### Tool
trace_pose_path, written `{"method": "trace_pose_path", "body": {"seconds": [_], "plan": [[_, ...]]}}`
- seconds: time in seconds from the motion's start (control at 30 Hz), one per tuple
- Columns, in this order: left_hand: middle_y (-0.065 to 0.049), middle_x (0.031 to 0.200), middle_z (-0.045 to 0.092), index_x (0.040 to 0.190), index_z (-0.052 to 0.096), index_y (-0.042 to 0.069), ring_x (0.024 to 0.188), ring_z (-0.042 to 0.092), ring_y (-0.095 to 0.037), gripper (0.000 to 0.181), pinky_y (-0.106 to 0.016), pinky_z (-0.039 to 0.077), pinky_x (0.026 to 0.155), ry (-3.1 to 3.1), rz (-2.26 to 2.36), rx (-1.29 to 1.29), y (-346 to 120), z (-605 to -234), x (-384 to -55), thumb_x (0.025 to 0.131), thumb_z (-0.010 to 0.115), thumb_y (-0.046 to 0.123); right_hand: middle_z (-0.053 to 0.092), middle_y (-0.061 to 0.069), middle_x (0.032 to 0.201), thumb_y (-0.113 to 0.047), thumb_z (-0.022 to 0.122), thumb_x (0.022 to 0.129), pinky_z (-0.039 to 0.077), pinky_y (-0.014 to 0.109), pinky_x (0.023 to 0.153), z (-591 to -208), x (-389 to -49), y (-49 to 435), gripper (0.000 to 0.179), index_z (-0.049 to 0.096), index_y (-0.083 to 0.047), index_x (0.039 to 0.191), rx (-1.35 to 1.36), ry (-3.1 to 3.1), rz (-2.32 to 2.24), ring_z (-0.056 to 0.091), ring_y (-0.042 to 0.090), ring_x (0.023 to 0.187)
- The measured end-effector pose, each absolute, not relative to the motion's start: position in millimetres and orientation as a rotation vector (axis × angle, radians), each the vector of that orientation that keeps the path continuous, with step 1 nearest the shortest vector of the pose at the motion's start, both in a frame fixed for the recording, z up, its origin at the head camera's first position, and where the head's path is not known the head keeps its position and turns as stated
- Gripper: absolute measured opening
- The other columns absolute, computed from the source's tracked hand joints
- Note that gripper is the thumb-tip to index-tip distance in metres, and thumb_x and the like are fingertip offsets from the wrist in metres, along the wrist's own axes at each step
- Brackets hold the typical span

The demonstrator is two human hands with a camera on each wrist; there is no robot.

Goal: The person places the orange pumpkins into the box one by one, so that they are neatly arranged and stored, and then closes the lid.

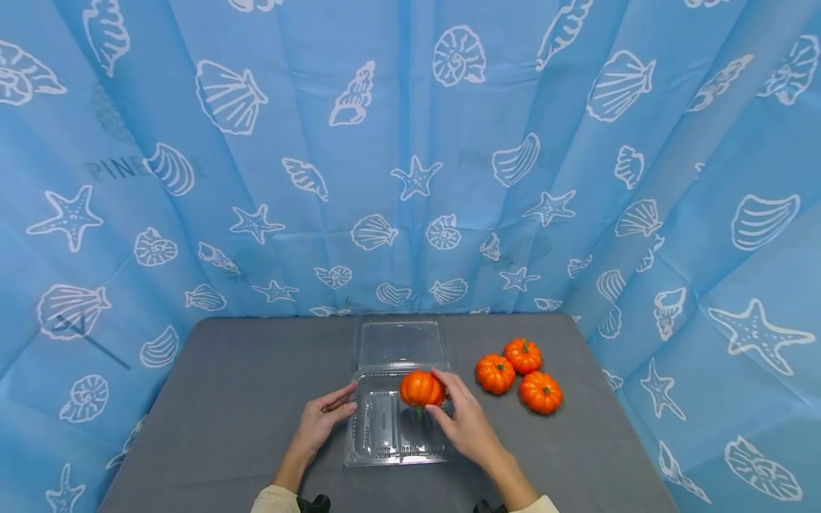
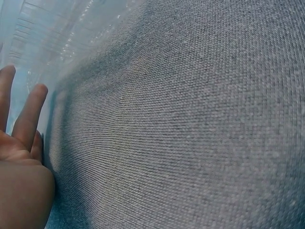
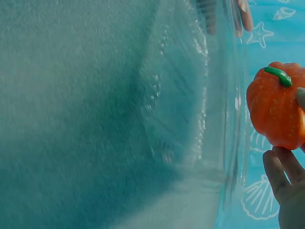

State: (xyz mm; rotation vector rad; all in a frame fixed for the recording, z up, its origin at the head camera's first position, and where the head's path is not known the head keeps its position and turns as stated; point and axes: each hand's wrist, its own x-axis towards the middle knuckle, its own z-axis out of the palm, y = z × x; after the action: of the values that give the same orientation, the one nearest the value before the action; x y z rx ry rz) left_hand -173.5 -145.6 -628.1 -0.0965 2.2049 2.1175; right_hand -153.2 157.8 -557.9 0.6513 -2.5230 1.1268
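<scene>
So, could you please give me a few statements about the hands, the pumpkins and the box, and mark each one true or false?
1. The right hand holds a pumpkin. True.
2. The lid of the box is closed. False: it lies open at the box's far side.
3. The left hand is at the box's left side. True.
4. The three other pumpkins are inside the box. False: they are on the table, to the right of the box.
5. The held pumpkin has a green stem. True.
</scene>
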Motion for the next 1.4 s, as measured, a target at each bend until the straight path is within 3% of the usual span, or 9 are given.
{"method": "trace_pose_path", "body": {"seconds": [0.17,0.4,0.83,1.4], "plan": [[-0.011,0.136,0.068,0.129,0.071,0.006,0.119,0.069,-0.011,0.046,-0.015,0.054,0.088,2.201,2.112,-0.095,-145,-628,-174,0.084,0.083,0.013,0.063,0.003,0.135,-0.013,0.083,0.084,0.057,0.038,0.097,-563,-151,150,0.062,0.058,-0.009,0.14,0.699,-2.497,1.134,0.065,0.02,0.118],[-0.007,0.136,0.068,0.129,0.072,0.01,0.126,0.067,-0.023,0.047,-0.014,0.054,0.09,2.226,2.081,-0.096,-145,-626,-172,0.084,0.083,0.016,0.062,0.006,0.131,-0.011,0.083,0.083,0.058,0.029,0.088,-571,-148,137,0.058,0.059,-0.009,0.137,0.77,-2.451,1.166,0.066,0.019,0.109],[-0.009,0.134,0.07,0.128,0.072,0.008,0.123,0.068,-0.018,0.046,-0.013,0.052,0.091,2.21,2.108,-0.072,-147,-630,-174,0.084,0.083,0.014,0.064,-0.001,0.13,-0.014,0.087,0.08,0.056,0.038,0.1,-580,-142,115,0.06,0.061,-0.016,0.135,0.812,-2.546,1.186,0.065,0.018,0.119],[-0.009,0.134,0.069,0.128,0.072,0.008,0.123,0.068,-0.017,0.045,-0.013,0.052,0.091,2.207,2.112,-0.085,-146,-628,-173,0.085,0.082,0.013,0.065,0.0,0.126,-0.011,0.089,0.075,0.055,0.037,0.099,-583,-137,99,0.059,0.065,-0.012,0.129,0.908,-2.554,1.08,0.065,0.017,0.115]]}}
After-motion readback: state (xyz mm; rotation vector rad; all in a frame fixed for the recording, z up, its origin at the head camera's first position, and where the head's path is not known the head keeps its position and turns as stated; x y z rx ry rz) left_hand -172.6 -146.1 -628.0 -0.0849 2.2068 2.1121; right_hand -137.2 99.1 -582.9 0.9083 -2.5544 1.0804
